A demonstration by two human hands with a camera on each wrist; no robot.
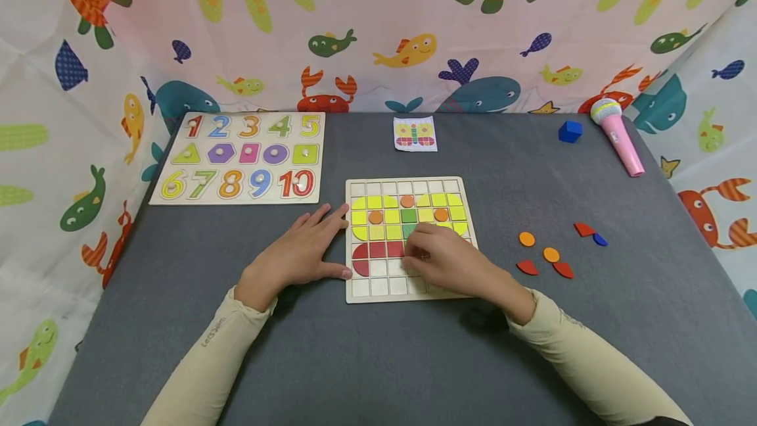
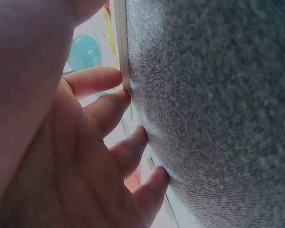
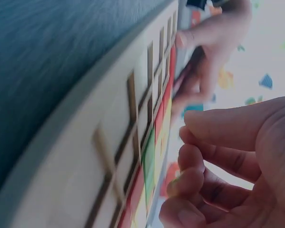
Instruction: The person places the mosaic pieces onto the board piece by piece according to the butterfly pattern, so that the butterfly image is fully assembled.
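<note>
A wooden grid board point(image 1: 378, 288) lies on the grey table, partly filled with yellow, green, orange and red pieces. My left hand point(image 1: 298, 252) rests at its left side, fingers spread, with thumb and fingertips touching the edge. The left wrist view shows these fingertips point(image 2: 114, 109) against the board's rim and the cloth. Over the board's middle, beside the green squares point(image 1: 409, 216) and red squares point(image 1: 386, 250), is my right hand point(image 1: 449, 261) with curled fingers. In the right wrist view its thumb point(image 3: 218, 126) meets the index fingertip; no piece shows between them.
Loose orange discs point(image 1: 551, 255) and red quarter pieces point(image 1: 563, 270) lie to the right, with a blue piece point(image 1: 600, 240). Behind the board is a small pattern card point(image 1: 415, 135). A number puzzle point(image 1: 239, 158), blue cube point(image 1: 570, 131) and pink microphone point(image 1: 621, 140) are farther back.
</note>
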